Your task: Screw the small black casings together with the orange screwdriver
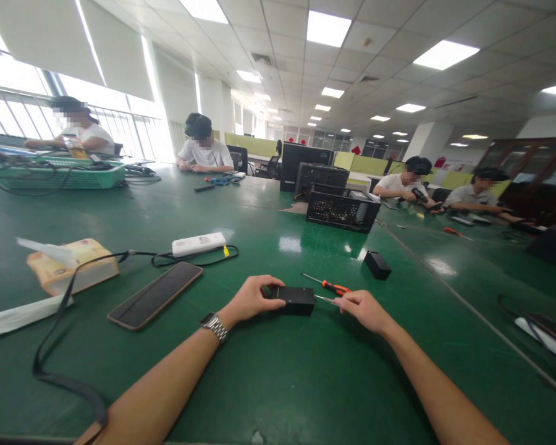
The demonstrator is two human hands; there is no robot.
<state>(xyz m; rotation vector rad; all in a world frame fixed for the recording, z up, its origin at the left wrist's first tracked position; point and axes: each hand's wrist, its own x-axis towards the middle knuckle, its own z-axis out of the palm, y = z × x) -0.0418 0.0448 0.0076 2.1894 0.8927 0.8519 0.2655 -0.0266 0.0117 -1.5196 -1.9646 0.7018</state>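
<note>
A small black box lies on the green table. My left hand, with a metal-band watch on the wrist, is closed on the box's left end, thumb in front and fingers behind. My right hand pinches a slim silver screwdriver-like tool; its exact kind is too small to tell. The tool points left, its tip at the box's right end. Just behind lies an orange-and-black screwdriver, its shaft to the left. Further back on the right sits a second black box.
A phone, a white power strip with a black cable and a tissue pack lie on the left. Computer cases stand at the back. A green basket holds cables. Several people sit around the table.
</note>
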